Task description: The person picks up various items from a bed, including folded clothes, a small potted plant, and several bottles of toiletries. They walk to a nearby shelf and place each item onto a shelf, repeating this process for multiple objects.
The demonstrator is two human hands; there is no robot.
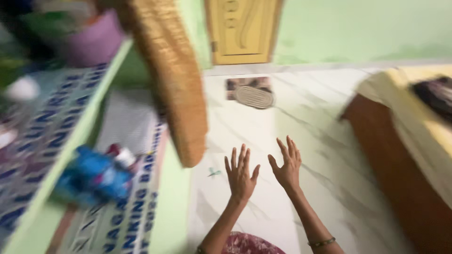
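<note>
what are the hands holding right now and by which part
Nothing is held: the left hand and right hand are both open with fingers spread, empty above the white marble floor.

Pale green shelf, yellow door, white marbled floor, tan woven mat.

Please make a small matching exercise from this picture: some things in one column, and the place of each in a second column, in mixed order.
Things:
1. door
2. woven mat
3. blue bag
4. left hand

Places:
A. on the lower green shelf, at the left
B. at the far wall, top middle
C. over the white floor, fingers spread, holding nothing
D. hanging beside the shelf

Pairs: 1-B, 2-D, 3-A, 4-C
</note>
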